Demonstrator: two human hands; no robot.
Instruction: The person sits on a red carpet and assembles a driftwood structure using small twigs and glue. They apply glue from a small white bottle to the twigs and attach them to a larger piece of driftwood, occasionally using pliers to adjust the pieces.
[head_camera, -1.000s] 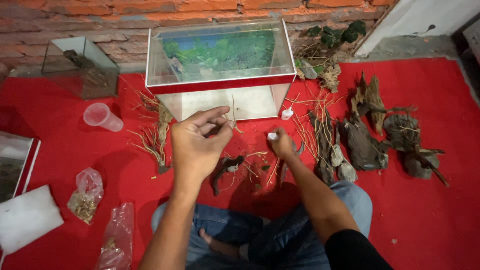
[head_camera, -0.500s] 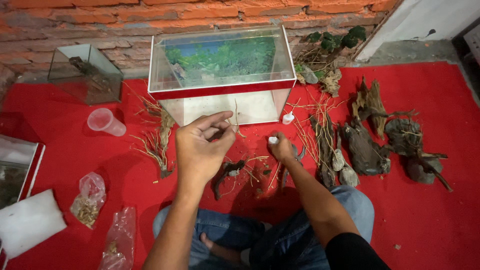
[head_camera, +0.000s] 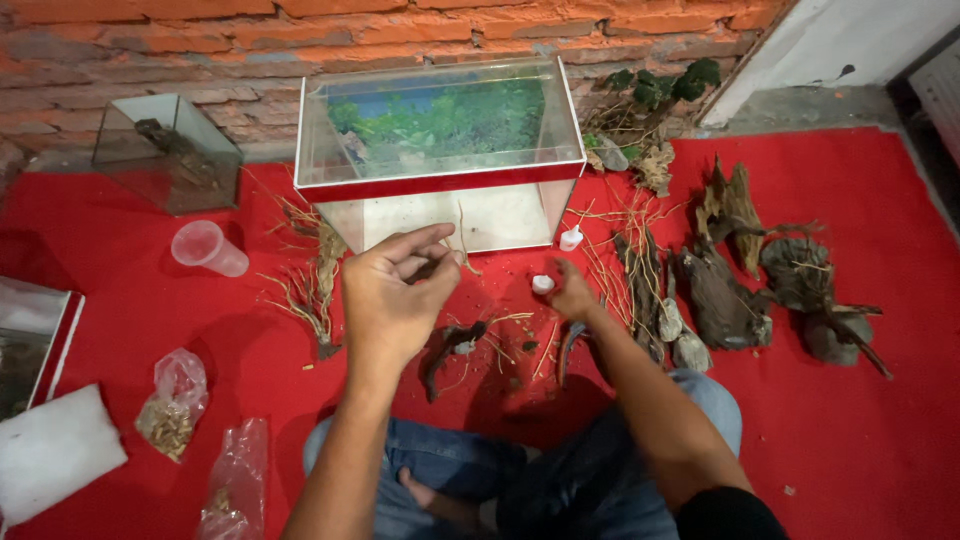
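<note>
My left hand (head_camera: 392, 292) is raised over the red carpet, its fingertips pinched on a thin pale twig (head_camera: 463, 238) that sticks up in front of the glass tank (head_camera: 440, 178). My right hand (head_camera: 575, 297) rests low on the carpet, with its fingers closed on a small white bottle (head_camera: 543, 284). A dark piece of driftwood (head_camera: 445, 350) with thin roots lies on the carpet between my hands, just below them. A second small white bottle (head_camera: 571, 238) stands near the tank's right corner.
Several driftwood chunks (head_camera: 720, 290) and stones lie at the right. A root bundle (head_camera: 315, 290), a clear plastic cup (head_camera: 207, 248) and a small glass tank (head_camera: 168, 152) are at the left, with plastic bags (head_camera: 172, 400) and white foam (head_camera: 55, 450) nearer. A brick wall stands behind.
My left hand has drifted slightly right and up with the twig. My right hand has stayed on the carpet with the white bottle.
</note>
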